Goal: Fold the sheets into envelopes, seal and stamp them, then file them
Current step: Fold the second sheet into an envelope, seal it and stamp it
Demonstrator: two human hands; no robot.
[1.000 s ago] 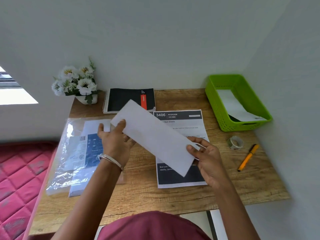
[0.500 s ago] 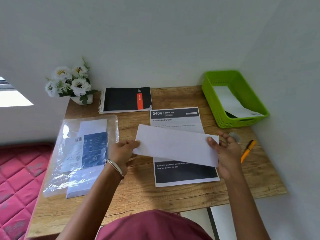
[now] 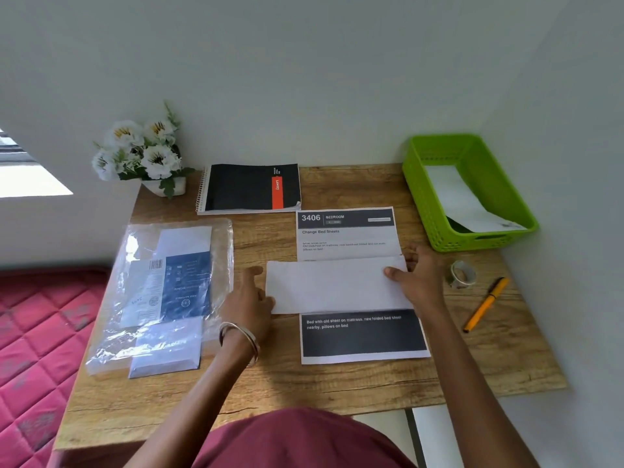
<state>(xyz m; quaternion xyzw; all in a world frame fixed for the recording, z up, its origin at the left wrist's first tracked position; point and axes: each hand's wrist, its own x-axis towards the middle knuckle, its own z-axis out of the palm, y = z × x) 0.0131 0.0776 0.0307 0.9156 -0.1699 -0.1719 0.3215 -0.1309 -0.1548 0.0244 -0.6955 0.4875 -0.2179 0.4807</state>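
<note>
Both hands [image 3: 248, 304] [image 3: 417, 276] grip the envelope [image 3: 337, 286] ends, long axis left-right.

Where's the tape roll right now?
In the head view the tape roll sits on the desk's right side, just right of the right hand, between the green basket and the orange pen.

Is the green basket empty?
No, the green basket at the desk's far right corner already has a white envelope lying inside it.
</note>
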